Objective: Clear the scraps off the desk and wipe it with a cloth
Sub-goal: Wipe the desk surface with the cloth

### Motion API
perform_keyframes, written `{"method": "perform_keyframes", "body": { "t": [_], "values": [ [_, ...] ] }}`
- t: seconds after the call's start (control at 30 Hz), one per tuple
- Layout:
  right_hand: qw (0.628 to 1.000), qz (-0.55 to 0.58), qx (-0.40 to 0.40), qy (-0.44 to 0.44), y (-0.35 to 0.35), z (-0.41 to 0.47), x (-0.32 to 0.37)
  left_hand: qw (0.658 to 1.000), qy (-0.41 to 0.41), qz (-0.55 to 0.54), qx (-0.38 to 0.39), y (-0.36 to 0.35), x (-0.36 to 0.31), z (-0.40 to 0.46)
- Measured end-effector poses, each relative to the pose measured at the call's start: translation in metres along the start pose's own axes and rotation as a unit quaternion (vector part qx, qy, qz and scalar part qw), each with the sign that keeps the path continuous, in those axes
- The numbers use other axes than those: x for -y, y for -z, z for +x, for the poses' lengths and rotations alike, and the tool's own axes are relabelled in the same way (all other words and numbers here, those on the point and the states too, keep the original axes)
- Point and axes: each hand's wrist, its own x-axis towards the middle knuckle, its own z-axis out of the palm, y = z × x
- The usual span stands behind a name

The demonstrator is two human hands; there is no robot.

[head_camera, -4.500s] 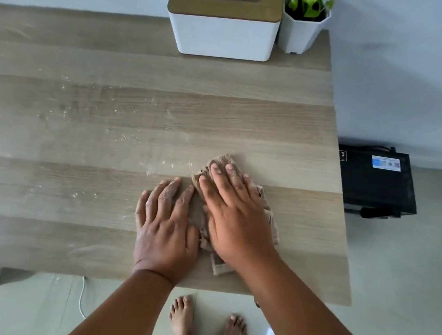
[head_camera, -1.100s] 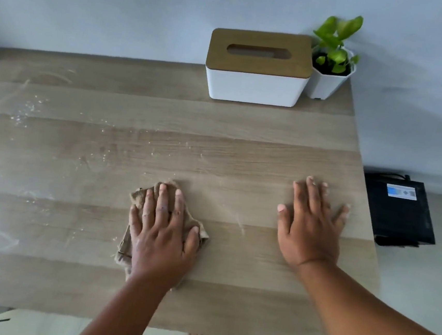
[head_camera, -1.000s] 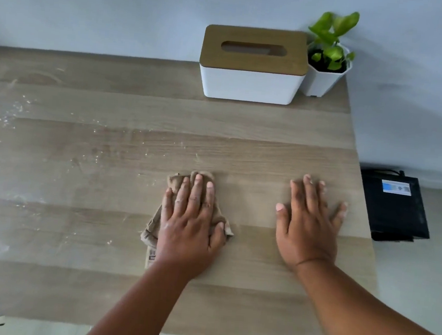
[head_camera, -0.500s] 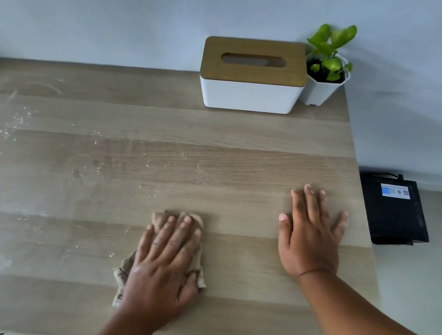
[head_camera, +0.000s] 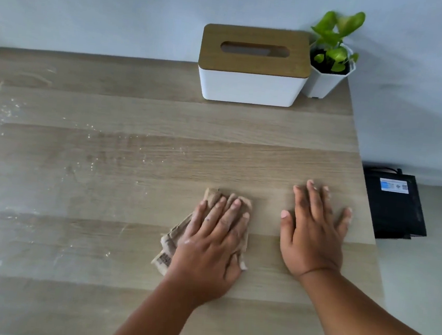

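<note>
A crumpled beige cloth (head_camera: 172, 239) lies on the wooden desk (head_camera: 138, 116), right of centre. My left hand (head_camera: 214, 239) presses flat on it with straight fingers and covers most of it. My right hand (head_camera: 313, 230) rests flat on the bare wood near the desk's right edge, fingers spread, a short gap from the cloth. Fine white crumbs and pale smears (head_camera: 6, 117) dot the left half of the desk.
A white tissue box with a wooden lid (head_camera: 254, 65) stands at the back of the desk, with a small potted plant (head_camera: 330, 61) beside it in the back right corner. A black box (head_camera: 395, 205) sits on the floor past the desk's right edge.
My left hand has slid the cloth to the right and a little away from me, closer to my right hand. The right hand has stayed flat in place.
</note>
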Motion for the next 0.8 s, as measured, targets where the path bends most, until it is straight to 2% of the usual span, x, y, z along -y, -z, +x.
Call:
{"method": "perform_keyframes", "body": {
  "t": [0.07,0.17,0.3,0.4,0.47,0.57,0.7,0.8],
  "values": [
    [1.0,0.001,-0.001,0.0,0.0,0.0,0.0,0.999,0.034,0.002,-0.004,0.001,0.019,-0.024],
    [1.0,-0.006,0.0,0.002,0.001,-0.001,0.0,0.989,0.147,0.029,-0.008,0.011,0.054,-0.031],
    [1.0,0.0,0.003,-0.001,0.002,-0.001,0.001,0.951,0.306,0.045,-0.001,0.019,0.083,0.024],
    [1.0,0.0,0.007,-0.002,0.004,-0.001,0.002,0.93,0.366,0.024,-0.004,0.02,0.09,0.083],
    [1.0,0.0,0.012,-0.003,0.004,-0.002,0.001,0.937,0.348,0.017,0.0,0.021,0.087,0.113],
    [1.0,0.001,0.011,-0.003,0.003,-0.001,0.001,0.97,0.243,0.018,0.014,0.021,0.071,0.129],
    [1.0,0.003,0.003,-0.005,0.003,-0.001,0.003,0.998,0.061,0.003,0.007,0.019,0.047,0.101],
    [1.0,0.002,0.004,-0.005,0.002,-0.001,0.003,1.0,0.01,-0.011,0.002,0.014,0.041,0.061]
  ]
}}
